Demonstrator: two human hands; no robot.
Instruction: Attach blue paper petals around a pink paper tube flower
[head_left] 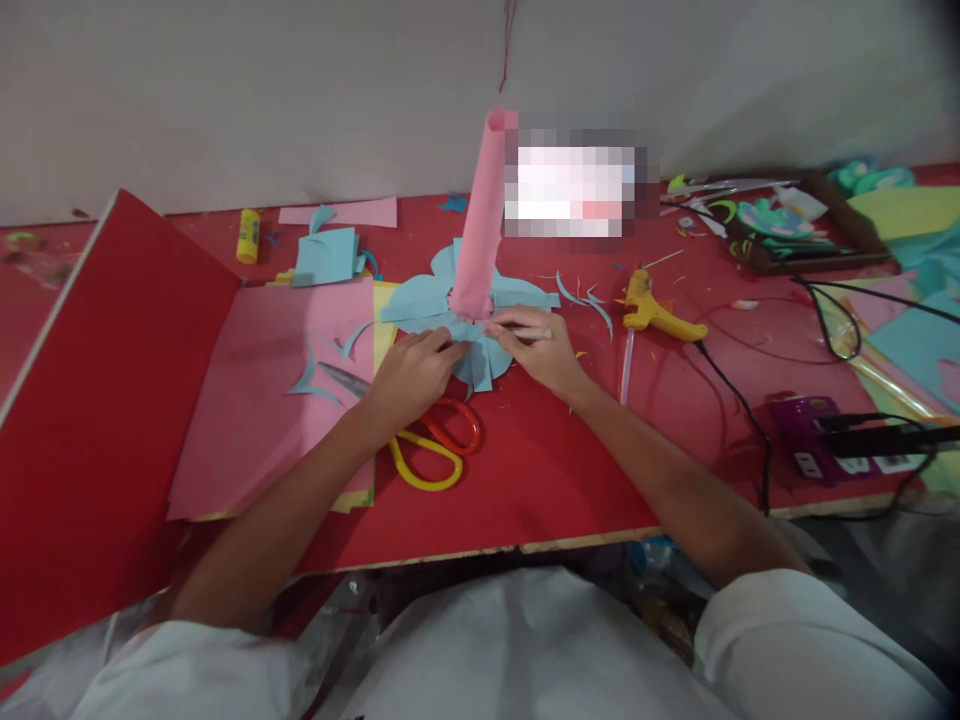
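A blue paper flower point(412, 303) lies flat on the red table, with a pink paper tube point(484, 215) standing slightly tilted at its middle. Small dark marks ring the tube's base. My right hand point(541, 350) pinches a slim white pen point(531, 332), its tip near the base of the tube. Resting on the flower's near left petals is my left hand point(417, 375), fingers bent together; whether it grips the paper's edge is hidden. Scissors point(426, 462) with red and yellow handles lie beneath my left wrist.
Pink sheets point(277, 390) lie left beside a raised red board point(112, 400). A yellow glue gun point(660, 312) with a black cable lies right. Further off are a glue stick point(248, 236), a dark tray point(814, 266) and a purple box point(802, 430). Blue scraps surround the flower.
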